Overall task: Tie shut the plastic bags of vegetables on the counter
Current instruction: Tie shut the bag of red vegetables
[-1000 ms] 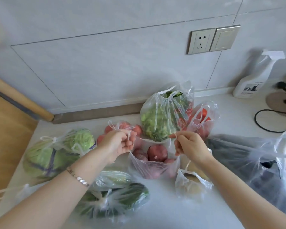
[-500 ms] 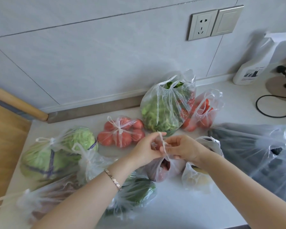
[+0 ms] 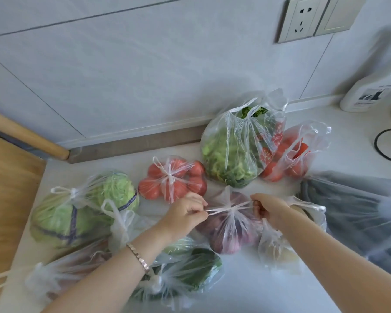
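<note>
A clear bag of reddish-purple round vegetables (image 3: 229, 231) lies at the middle of the white counter (image 3: 269, 290). My left hand (image 3: 185, 213) pinches one handle strip of it and my right hand (image 3: 269, 210) grips the other. The two strips are stretched taut sideways and cross in a knot (image 3: 231, 208) above the bag. A knotted bag of tomatoes (image 3: 172, 179) lies just behind my left hand. Behind it stand a bag of leafy greens (image 3: 235, 152) and a bag of red vegetables (image 3: 291, 154) with loose handles.
Two cabbages in a tied bag (image 3: 77, 211) lie at the left, near the counter's edge. Tied bags of dark green vegetables (image 3: 190, 274) sit under my left forearm. A large bag of dark contents (image 3: 357, 215) fills the right. A spray bottle (image 3: 370, 91) and a black cable (image 3: 384, 145) are at the back right.
My hands came together over the bag, crossed its handles, and have now pulled apart sideways, drawing the strips tight into a knot. The camera has moved closer.
</note>
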